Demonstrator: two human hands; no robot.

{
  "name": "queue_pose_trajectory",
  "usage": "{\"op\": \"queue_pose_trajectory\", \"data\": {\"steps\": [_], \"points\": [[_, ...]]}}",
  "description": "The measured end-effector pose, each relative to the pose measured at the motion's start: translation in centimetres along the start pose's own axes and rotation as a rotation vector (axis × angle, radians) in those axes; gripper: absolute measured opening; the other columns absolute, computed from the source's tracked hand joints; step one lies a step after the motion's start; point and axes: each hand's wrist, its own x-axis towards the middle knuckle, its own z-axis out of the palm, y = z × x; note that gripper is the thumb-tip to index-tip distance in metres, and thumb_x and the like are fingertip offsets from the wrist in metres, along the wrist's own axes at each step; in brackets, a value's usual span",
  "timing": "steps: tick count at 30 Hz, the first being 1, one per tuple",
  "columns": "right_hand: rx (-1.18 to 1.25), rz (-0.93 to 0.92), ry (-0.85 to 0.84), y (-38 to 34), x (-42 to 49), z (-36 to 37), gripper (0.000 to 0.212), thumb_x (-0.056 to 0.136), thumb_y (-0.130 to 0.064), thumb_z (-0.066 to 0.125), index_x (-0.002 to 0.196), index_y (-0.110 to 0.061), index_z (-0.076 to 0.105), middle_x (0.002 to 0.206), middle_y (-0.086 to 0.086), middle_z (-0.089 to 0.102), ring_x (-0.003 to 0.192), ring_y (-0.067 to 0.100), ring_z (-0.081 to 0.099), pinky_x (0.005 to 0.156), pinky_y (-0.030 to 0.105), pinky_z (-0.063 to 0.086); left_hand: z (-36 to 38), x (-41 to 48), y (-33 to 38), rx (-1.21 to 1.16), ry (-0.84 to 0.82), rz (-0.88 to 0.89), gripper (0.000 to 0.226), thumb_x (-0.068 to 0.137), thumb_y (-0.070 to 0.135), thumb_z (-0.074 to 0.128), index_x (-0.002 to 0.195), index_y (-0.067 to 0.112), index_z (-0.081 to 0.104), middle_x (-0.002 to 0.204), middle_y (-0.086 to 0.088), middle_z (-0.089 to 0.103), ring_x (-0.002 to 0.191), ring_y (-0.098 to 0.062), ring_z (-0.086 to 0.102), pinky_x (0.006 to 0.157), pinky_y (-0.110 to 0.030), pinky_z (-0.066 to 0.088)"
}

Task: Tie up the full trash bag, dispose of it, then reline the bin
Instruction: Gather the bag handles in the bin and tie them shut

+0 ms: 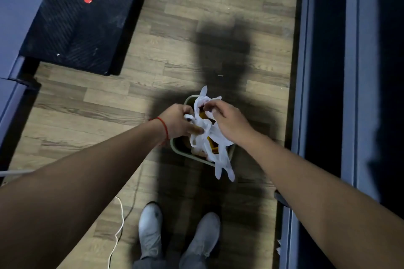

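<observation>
A small pale-green bin (177,149) stands on the wood floor in front of my feet. A white plastic trash bag (205,135) sits in it, its handles and loose ends bunched above the rim, with yellow rubbish showing inside. My left hand (179,123), a red thread on its wrist, grips the bag's left side with curled fingers. My right hand (229,121) pinches the bag's upper edge at the right. One loose strip of the bag hangs over the bin's near rim.
A black ribbed mat (83,17) with a red dot lies at the far left. Dark blue furniture (323,72) runs along the right. A white cable (119,225) trails on the floor near my left grey shoe (150,229).
</observation>
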Motion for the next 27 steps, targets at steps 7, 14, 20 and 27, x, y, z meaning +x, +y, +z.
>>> {"op": "queue_pose_trajectory", "data": {"steps": [7,14,20,27], "points": [[-0.558,0.091,-0.47,2.0,4.5,0.5,0.024,0.095,-0.01,0.048,0.117,-0.01,0.056,0.088,0.007,0.062,0.078,0.02,0.057,0.064,0.028,0.045,1.2,0.8,-0.7,0.566,-0.077,0.127,0.033,0.072,0.025,0.081,0.067,0.021,0.049,0.069,0.01,0.051,0.065,-0.006,0.048,0.054,-0.018,0.032],[-0.592,0.265,-0.641,3.7,5.3,0.4,0.016,0.082,-0.025,0.066,0.098,-0.022,0.066,0.098,0.007,0.067,0.09,0.023,0.064,0.086,0.042,0.056,3.9,2.8,-1.9,0.883,0.007,-0.045,0.042,0.087,0.04,0.062,0.115,0.008,0.059,0.112,-0.016,0.063,0.1,-0.029,0.06,0.083,-0.035,0.051],[-0.425,0.3,-0.683,4.3,5.6,0.4,0.034,0.082,-0.03,0.065,0.116,-0.025,0.062,0.113,0.007,0.062,0.1,0.025,0.061,0.092,0.045,0.053,4.9,3.3,-3.1,0.609,0.211,0.093,0.009,0.085,0.017,0.063,0.091,0.012,0.068,0.092,-0.008,0.068,0.085,-0.024,0.062,0.076,-0.03,0.049],[-0.084,0.396,-0.611,6.6,5.7,0.8,0.056,0.066,-0.042,0.075,0.12,-0.038,0.062,0.14,0.005,0.046,0.11,0.029,0.059,0.092,0.046,0.054,5.0,3.6,-3.9,0.316,0.261,0.171,0.01,0.086,0.019,0.067,0.095,0.017,0.07,0.086,0.007,0.061,0.087,-0.012,0.059,0.083,-0.029,0.05]]}}
